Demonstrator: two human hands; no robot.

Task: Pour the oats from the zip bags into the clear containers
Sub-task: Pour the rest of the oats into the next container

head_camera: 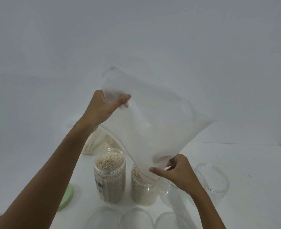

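Both hands pinch a translucent white zip bag (153,116), left hand (101,109) at its raised bottom, right hand (177,172) at its mouth over an oat-filled clear jar (143,190).

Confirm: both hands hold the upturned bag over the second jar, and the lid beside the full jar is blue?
Not quite. In the head view, the lid is green, not blue. Both hands, left and right, do hold the bag over the second jar.

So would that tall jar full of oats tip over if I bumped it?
The tall clear plastic jar of oats is probably heavy, being filled near its rim, so likely steady. It is narrow, though, so a hard bump could tip it, spilling from its lidless top.
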